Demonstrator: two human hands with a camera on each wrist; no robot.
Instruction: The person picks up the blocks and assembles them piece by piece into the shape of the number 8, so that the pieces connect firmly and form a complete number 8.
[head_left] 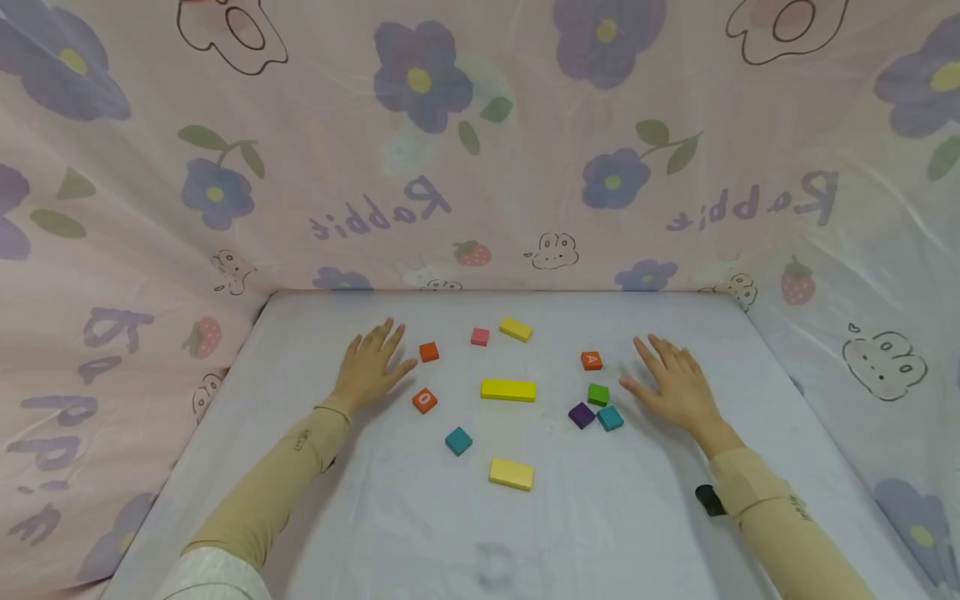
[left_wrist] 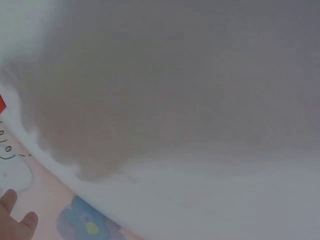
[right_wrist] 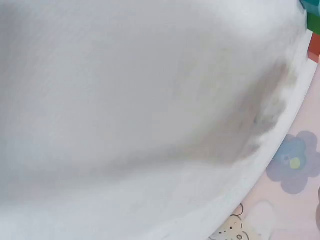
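My left hand is held with fingers spread at the left of the white table, holding nothing. Closest to it are a plain-looking orange block and an orange block with a white round mark. On the other side, my right hand is also spread and holds nothing. Left of its fingers lie an orange block lettered A, a green block, a purple block and a blue block. Two fingertips show at the corner of the left wrist view.
Between the hands lie a long yellow block, a pink block, another yellow block, a teal block and a pale yellow block. A black object sits by the right sleeve. Patterned curtains enclose the table.
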